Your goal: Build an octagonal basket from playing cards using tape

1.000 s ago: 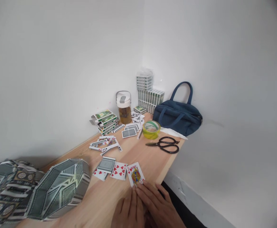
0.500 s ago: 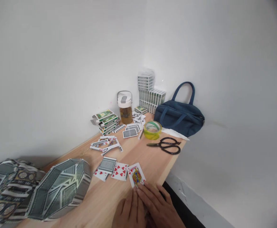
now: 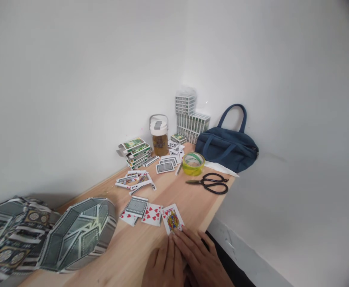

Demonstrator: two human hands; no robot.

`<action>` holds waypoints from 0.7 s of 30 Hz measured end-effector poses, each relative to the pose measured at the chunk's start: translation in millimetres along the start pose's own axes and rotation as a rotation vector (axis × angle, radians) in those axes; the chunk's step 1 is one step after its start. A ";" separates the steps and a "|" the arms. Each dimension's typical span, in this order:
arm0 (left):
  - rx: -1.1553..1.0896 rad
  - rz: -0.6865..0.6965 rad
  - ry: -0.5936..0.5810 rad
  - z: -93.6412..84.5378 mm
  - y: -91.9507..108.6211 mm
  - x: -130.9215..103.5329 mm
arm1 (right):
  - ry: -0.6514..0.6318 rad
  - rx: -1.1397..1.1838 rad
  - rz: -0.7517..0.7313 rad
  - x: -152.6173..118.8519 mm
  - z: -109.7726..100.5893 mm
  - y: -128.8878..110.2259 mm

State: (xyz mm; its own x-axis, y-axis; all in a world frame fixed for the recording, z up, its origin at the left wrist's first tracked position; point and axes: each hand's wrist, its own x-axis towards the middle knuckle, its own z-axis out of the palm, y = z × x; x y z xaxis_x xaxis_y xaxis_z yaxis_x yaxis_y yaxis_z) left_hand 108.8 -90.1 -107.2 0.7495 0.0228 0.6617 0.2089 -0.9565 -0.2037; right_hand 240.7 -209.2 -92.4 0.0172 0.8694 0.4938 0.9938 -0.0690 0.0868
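Observation:
My left hand point(image 3: 164, 265) lies at the bottom of the view, fingers together and pointing forward. Beside it, my right hand point(image 3: 196, 255) lies with fingers stretched over the lower edge of a jack of hearts point(image 3: 172, 218). The fingertips of both hands meet near that card's lower corner; what is under the palms is hidden. Left of the jack are a card of hearts point(image 3: 152, 214) and a face-down card point(image 3: 136, 207) overlapping another heart card point(image 3: 128, 217).
Black scissors point(image 3: 211, 183), yellow tape point(image 3: 193, 164), folded card strips point(image 3: 136, 181), a jar point(image 3: 160, 139), card boxes point(image 3: 138, 153), stacked packs point(image 3: 192, 123) and a blue bag point(image 3: 226, 147) stand farther back. Structures made of cards point(image 3: 78, 235) fill the left side of the wooden table point(image 3: 123, 259).
The view has shifted slightly, so things appear a little farther right. Both hands keep nearly the same pose by the jack.

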 end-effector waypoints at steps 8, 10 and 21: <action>-0.008 -0.002 -0.004 -0.1 0.3 -0.6 | 0.038 0.022 0.029 0.7 -0.4 -1.1; -0.008 -0.002 -0.014 -0.4 0.4 -0.5 | 0.049 0.020 0.037 0.8 0.9 -1.6; -0.007 -0.006 -0.002 1.3 -1.3 -1.6 | 0.032 0.033 0.025 0.0 4.1 1.7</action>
State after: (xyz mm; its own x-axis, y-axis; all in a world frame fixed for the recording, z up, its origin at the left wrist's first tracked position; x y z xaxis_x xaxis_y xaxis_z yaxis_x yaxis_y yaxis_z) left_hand 108.2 -88.5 -109.0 0.7495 0.0293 0.6613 0.2088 -0.9585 -0.1942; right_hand 242.9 -207.2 -95.8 0.0391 0.8517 0.5226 0.9962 -0.0740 0.0460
